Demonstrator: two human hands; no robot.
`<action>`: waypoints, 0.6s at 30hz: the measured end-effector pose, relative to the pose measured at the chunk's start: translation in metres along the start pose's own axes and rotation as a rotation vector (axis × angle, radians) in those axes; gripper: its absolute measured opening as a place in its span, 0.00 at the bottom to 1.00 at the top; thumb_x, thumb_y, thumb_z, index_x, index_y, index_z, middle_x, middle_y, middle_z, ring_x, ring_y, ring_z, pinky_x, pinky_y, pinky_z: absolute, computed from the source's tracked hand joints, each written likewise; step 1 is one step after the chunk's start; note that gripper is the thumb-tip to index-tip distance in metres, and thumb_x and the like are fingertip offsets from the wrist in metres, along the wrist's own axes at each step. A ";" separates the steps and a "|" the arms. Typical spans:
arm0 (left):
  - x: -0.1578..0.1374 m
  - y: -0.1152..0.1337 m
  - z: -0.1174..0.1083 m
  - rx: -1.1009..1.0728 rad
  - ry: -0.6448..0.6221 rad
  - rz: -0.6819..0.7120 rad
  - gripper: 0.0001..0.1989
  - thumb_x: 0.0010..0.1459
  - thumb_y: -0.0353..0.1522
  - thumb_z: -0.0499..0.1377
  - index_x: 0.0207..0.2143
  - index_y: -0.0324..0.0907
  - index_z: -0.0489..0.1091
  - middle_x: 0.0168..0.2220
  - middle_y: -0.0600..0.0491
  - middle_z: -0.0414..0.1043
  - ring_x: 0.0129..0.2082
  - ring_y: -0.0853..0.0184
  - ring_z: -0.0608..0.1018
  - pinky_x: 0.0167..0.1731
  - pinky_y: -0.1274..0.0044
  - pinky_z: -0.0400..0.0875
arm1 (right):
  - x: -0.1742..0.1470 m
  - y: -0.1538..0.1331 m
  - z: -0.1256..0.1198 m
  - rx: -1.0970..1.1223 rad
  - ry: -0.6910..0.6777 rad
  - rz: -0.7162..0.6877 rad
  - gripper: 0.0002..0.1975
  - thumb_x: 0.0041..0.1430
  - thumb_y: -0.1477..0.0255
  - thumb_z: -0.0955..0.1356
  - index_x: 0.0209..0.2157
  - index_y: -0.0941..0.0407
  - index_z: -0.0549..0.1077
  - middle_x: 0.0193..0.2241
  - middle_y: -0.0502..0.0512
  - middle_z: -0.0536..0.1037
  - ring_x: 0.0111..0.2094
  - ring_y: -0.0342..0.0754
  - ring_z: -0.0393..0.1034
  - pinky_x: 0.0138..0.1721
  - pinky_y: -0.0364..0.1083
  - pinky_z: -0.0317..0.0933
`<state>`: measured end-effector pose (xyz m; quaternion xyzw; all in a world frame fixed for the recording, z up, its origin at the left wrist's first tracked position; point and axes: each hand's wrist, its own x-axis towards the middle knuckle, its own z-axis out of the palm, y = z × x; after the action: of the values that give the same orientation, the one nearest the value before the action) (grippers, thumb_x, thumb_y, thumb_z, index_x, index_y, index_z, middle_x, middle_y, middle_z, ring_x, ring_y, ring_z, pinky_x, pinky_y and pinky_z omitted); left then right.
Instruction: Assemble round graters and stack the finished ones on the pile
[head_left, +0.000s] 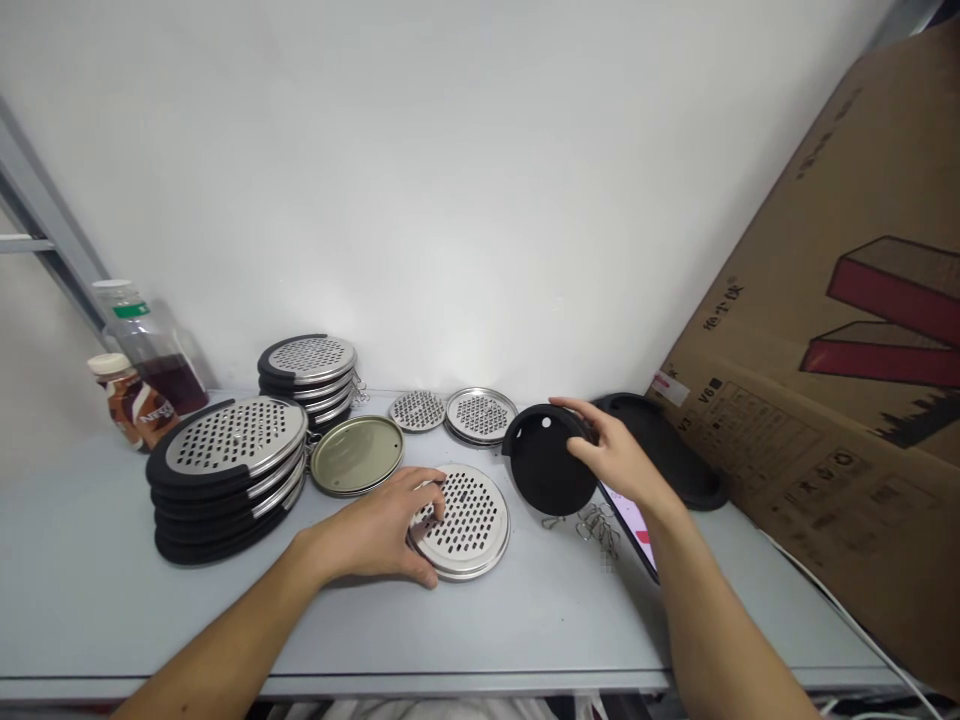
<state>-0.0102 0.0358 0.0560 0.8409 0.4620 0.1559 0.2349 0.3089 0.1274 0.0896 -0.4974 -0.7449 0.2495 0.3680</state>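
Note:
My left hand curls its fingers over the left edge of a round perforated metal plate, with the thumb along its lower rim. That plate lies flat on another metal disc. In my right hand is a round black cover, pinched at its upper right edge and tilted up off the table, its hollow side facing me. Two small holes show near the cover's top. Just below it lie several wire clips. A phone with a lit screen sits partly behind my right wrist.
At left stands a stack of black-rimmed perforated discs, with a smaller stack behind. Olive-gold lids and metal discs lie mid-table. More black covers lean near a large carton. Bottles stand far left.

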 end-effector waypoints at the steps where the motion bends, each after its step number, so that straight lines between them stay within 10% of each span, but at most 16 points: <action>1: 0.000 0.000 -0.001 0.001 -0.001 -0.001 0.25 0.37 0.38 0.74 0.39 0.48 0.69 0.62 0.51 0.59 0.63 0.53 0.61 0.57 0.66 0.62 | -0.001 -0.003 0.006 -0.030 -0.022 -0.027 0.30 0.48 0.75 0.64 0.56 0.54 0.68 0.41 0.54 0.77 0.36 0.50 0.70 0.39 0.46 0.64; 9: -0.004 -0.003 -0.004 -0.001 -0.018 -0.044 0.26 0.38 0.39 0.74 0.40 0.49 0.70 0.62 0.51 0.58 0.63 0.52 0.61 0.57 0.66 0.62 | -0.004 -0.004 0.013 -0.025 -0.238 0.012 0.37 0.53 0.60 0.71 0.62 0.52 0.58 0.56 0.58 0.70 0.51 0.56 0.70 0.52 0.51 0.64; 14: -0.004 -0.003 -0.003 -0.018 0.001 -0.077 0.34 0.41 0.38 0.72 0.52 0.53 0.67 0.65 0.52 0.54 0.63 0.51 0.61 0.59 0.64 0.59 | -0.008 -0.008 0.014 0.047 -0.357 0.259 0.36 0.61 0.48 0.62 0.64 0.50 0.50 0.45 0.60 0.76 0.21 0.48 0.74 0.29 0.50 0.70; 18: -0.003 -0.004 -0.004 -0.043 0.019 -0.094 0.38 0.43 0.39 0.71 0.57 0.55 0.64 0.66 0.52 0.53 0.64 0.51 0.60 0.61 0.63 0.57 | -0.010 -0.011 0.026 0.056 -0.416 0.265 0.35 0.62 0.48 0.60 0.62 0.55 0.52 0.25 0.53 0.77 0.17 0.49 0.73 0.27 0.48 0.69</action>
<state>-0.0167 0.0357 0.0568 0.8113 0.4999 0.1628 0.2557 0.2846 0.1142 0.0789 -0.5183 -0.7257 0.4132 0.1843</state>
